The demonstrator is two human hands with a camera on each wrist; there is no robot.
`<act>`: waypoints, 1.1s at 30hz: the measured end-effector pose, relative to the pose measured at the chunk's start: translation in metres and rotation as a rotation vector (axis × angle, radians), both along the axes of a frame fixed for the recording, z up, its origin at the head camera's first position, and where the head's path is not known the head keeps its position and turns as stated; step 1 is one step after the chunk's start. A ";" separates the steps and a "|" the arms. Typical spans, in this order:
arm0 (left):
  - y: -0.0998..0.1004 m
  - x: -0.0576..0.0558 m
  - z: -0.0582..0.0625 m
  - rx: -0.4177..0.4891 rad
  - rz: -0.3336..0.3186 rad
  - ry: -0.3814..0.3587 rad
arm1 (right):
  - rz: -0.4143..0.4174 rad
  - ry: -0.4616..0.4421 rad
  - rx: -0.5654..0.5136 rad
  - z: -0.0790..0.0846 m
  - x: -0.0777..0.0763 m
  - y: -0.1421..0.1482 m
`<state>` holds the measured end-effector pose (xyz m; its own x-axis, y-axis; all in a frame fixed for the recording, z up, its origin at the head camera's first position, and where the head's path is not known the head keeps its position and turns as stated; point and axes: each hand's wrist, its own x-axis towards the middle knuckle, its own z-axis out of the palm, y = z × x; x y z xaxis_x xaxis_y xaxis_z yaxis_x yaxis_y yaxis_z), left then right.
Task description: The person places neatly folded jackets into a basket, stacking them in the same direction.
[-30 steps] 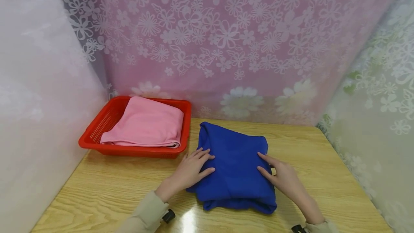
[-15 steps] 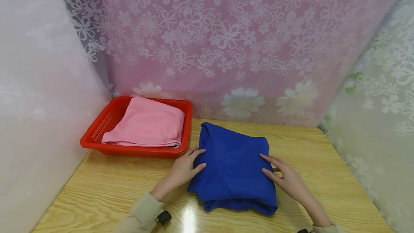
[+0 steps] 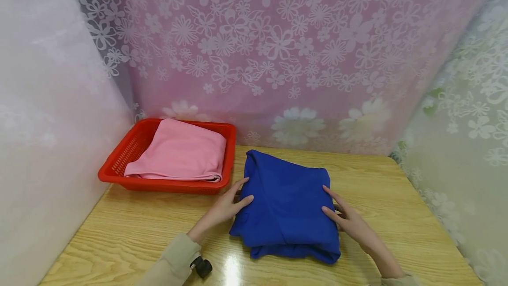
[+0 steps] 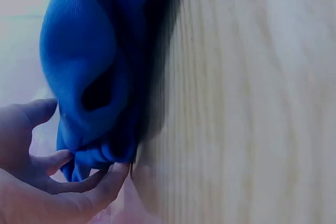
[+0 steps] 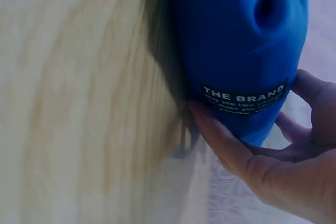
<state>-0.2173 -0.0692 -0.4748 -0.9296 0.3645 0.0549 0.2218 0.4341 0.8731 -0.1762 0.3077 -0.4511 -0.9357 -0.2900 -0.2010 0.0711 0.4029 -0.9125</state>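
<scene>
A thick blue garment point(image 3: 287, 202), folded into a rough square, lies on the wooden table. At its left side, my left hand point(image 3: 226, 205) holds the edge, thumb on the top and the other fingers down along the side. The left wrist view has those fingertips point(image 4: 119, 170) low by the tabletop, at the bottom layer of cloth. My right hand point(image 3: 351, 221) grips the opposite side in the same way. A dark label point(image 5: 244, 98) reading "THE BRAND" shows on that side in the right wrist view, with a finger reaching under the fold.
Left of the garment stands a red plastic basket point(image 3: 166, 186) with a folded pink garment point(image 3: 184, 149) in it. The wooden table point(image 3: 397, 215) meets a pink floral curtain point(image 3: 278, 56) at the back, and pale sheets hang on both sides.
My left hand has drawn back from the top of the blue garment to its left edge. The right hand's fingers have shifted slightly along the right edge. The garment stays in place.
</scene>
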 end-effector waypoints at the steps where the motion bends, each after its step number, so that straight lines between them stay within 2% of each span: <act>1: 0.001 -0.001 0.000 0.019 -0.016 -0.014 | -0.011 -0.015 -0.022 -0.001 0.000 0.000; 9: 0.010 -0.004 -0.007 0.185 -0.115 -0.109 | -0.058 -0.052 -0.094 -0.005 -0.001 0.001; 14: 0.014 -0.004 -0.014 0.321 -0.090 -0.210 | -0.083 -0.062 -0.121 -0.005 0.001 0.000; 17: 0.016 -0.003 -0.014 0.386 -0.070 -0.260 | -0.112 -0.063 -0.140 -0.005 0.002 0.000; 25: 0.020 -0.001 -0.008 0.424 -0.103 -0.328 | -0.140 -0.063 -0.169 -0.004 0.003 0.000; 30: 0.023 -0.003 -0.007 0.452 -0.090 -0.317 | -0.142 -0.051 -0.203 -0.002 0.005 0.000; 33: 0.025 -0.004 -0.001 0.491 -0.081 -0.309 | -0.145 -0.024 -0.218 0.003 0.007 0.001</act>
<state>-0.2209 -0.0442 -0.4762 -0.8997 0.4352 -0.0342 -0.0598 -0.0453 0.9972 -0.1697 0.3084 -0.4484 -0.9664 -0.1917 -0.1714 0.1369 0.1807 -0.9740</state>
